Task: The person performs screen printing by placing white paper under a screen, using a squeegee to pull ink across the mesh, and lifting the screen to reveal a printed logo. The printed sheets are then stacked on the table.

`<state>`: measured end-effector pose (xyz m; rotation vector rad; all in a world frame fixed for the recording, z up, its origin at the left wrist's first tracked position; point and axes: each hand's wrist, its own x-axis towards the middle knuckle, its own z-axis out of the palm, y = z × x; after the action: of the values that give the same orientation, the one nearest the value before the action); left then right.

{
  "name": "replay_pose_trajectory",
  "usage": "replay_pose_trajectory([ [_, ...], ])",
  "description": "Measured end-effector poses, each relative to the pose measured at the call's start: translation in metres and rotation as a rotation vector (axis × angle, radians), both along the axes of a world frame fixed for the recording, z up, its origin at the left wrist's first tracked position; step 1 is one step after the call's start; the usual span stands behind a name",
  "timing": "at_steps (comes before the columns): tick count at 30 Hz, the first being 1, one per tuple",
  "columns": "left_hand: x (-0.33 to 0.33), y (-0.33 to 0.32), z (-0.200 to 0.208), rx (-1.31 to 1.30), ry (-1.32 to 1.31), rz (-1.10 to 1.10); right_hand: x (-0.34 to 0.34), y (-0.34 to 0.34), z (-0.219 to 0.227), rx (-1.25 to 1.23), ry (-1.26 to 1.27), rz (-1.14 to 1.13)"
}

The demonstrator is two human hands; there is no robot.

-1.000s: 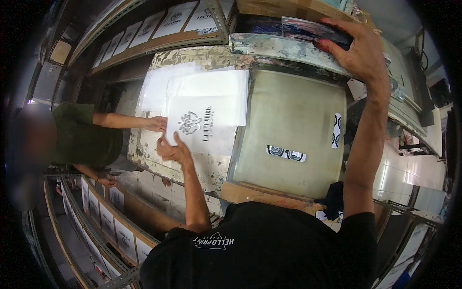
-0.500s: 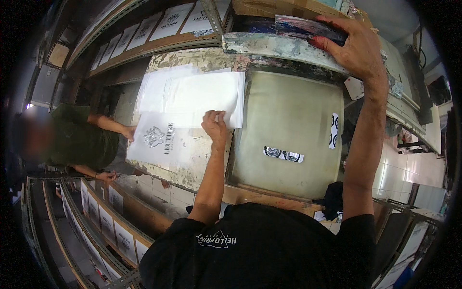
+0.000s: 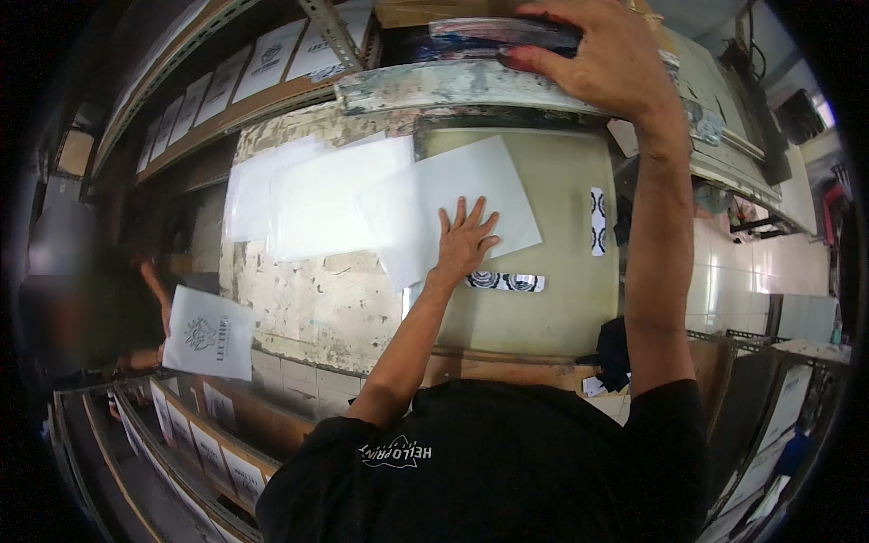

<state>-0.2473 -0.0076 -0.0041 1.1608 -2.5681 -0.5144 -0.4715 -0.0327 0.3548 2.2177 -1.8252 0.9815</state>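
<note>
My left hand (image 3: 466, 237) lies flat with spread fingers on a blank white sheet (image 3: 493, 176). The sheet rests askew over a greenish flat board (image 3: 552, 317) and overlaps a stack of white sheets (image 3: 339, 195) at its left. At the far side my right hand (image 3: 615, 68), its thumb stained red, is closed round an ink-smeared squeegee (image 3: 507, 34). The squeegee sits just behind a paint-spattered frame bar (image 3: 453, 88). Black-and-white patterned strips (image 3: 507, 281) are on the board, one partly beside my left hand.
At the left, a co-worker (image 3: 63, 299) holds a printed sheet (image 3: 213, 335) off the table edge. Racks with printed sheets stand far left (image 3: 262, 68) and near left (image 3: 208, 452). A worn, stained tabletop (image 3: 308, 308) lies under the stack. Dark cloth (image 3: 614, 348) hangs by the board's near right corner.
My left hand has moved right from the stack onto the board with a blank sheet. The co-worker has drawn the printed sheet off the table toward the near left. My right hand keeps its grip.
</note>
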Motion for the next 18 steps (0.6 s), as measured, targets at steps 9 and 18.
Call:
replay_pose_trajectory([
  [9, -0.085, 0.006, -0.018, 0.014, 0.021, -0.333, -0.006, -0.003, -0.002, -0.03, 0.016, 0.026],
  [18, -0.084, 0.039, -0.013, 0.035, 0.007, -0.348, -0.003, 0.001, 0.002, 0.051, 0.007, -0.014],
])
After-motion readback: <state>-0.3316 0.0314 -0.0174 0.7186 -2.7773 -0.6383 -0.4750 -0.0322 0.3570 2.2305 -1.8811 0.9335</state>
